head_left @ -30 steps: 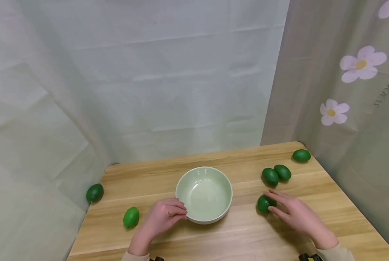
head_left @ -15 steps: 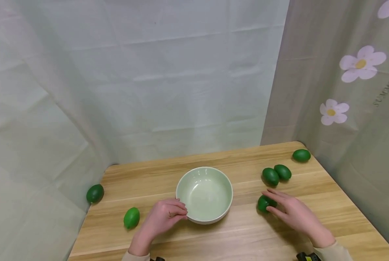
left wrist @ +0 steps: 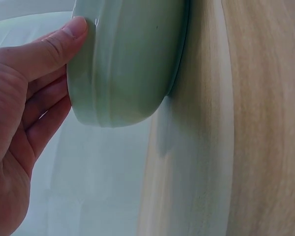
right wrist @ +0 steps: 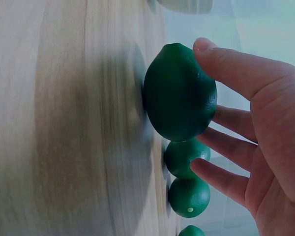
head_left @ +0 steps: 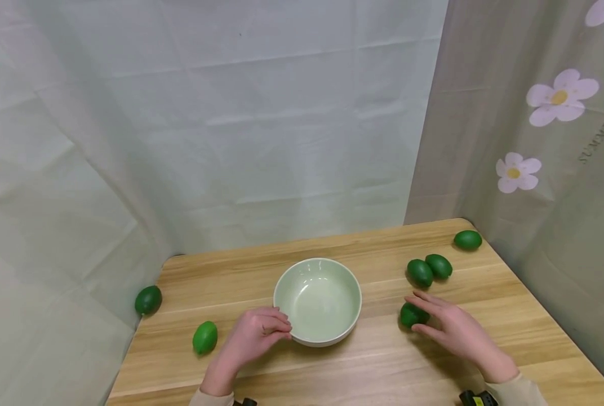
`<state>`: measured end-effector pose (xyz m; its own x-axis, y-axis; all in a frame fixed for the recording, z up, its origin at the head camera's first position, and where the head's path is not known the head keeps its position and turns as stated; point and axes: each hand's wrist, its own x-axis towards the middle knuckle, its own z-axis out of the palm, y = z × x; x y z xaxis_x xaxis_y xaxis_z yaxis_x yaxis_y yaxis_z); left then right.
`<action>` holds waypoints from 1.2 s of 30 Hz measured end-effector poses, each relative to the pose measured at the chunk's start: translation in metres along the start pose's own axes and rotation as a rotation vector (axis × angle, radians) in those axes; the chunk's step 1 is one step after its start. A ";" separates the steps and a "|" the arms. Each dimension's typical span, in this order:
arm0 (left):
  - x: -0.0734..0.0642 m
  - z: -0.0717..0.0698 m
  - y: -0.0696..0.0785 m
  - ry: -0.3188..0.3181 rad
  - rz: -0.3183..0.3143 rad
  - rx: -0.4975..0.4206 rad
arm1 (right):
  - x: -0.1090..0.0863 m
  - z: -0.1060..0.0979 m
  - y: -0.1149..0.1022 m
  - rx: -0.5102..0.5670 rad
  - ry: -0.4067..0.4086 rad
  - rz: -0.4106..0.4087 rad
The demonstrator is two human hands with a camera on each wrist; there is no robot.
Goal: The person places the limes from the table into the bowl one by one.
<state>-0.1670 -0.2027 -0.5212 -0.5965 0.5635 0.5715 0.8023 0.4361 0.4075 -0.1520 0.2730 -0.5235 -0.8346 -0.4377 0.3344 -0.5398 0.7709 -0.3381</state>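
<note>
My left hand [head_left: 258, 334] holds the left rim of a pale green bowl [head_left: 318, 301], thumb on the outer wall and fingers over the edge. In the left wrist view, the thumb presses the bowl's side [left wrist: 128, 64] near the rim. Over on the right, my right hand [head_left: 456, 330] has its thumb and fingers around a dark green lime [head_left: 410, 316], which rests on the wooden table [head_left: 363, 366]. Seen from the right wrist, the thumb lies against the near side of that lime [right wrist: 179, 93], and the fingers reach behind it, partly hidden.
Beyond my right hand, two limes [head_left: 420, 274] lie side by side, and another lime [head_left: 467, 241] sits near the back right corner. On the left are a brighter green lime [head_left: 204, 338] and a dark lime [head_left: 148, 300] at the table's edge. Pale curtains [head_left: 281, 141] enclose the table.
My right hand has shifted very slightly left over the lime. The left hand and the bowl look the same.
</note>
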 end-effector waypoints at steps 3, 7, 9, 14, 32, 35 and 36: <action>0.001 -0.001 0.001 -0.003 -0.007 -0.009 | 0.001 -0.001 -0.001 0.011 -0.019 0.006; 0.001 -0.002 0.002 -0.010 -0.017 -0.016 | 0.002 0.002 -0.002 0.024 -0.042 0.011; 0.001 -0.003 0.002 -0.017 -0.021 -0.016 | 0.002 0.003 -0.002 0.022 -0.048 0.007; 0.000 -0.003 0.004 -0.022 -0.025 -0.017 | 0.002 0.007 -0.002 0.007 -0.048 -0.004; 0.000 -0.003 0.003 -0.009 -0.008 -0.019 | 0.005 0.007 0.000 -0.006 -0.054 0.003; 0.000 -0.002 0.002 -0.021 -0.032 -0.023 | 0.005 0.008 0.000 -0.008 -0.056 0.009; 0.000 -0.002 0.002 -0.026 -0.039 -0.026 | 0.005 0.008 -0.001 -0.009 -0.057 0.012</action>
<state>-0.1651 -0.2034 -0.5187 -0.6273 0.5649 0.5361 0.7786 0.4396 0.4478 -0.1566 0.2666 -0.5290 -0.8458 -0.4541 0.2801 -0.5294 0.7800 -0.3337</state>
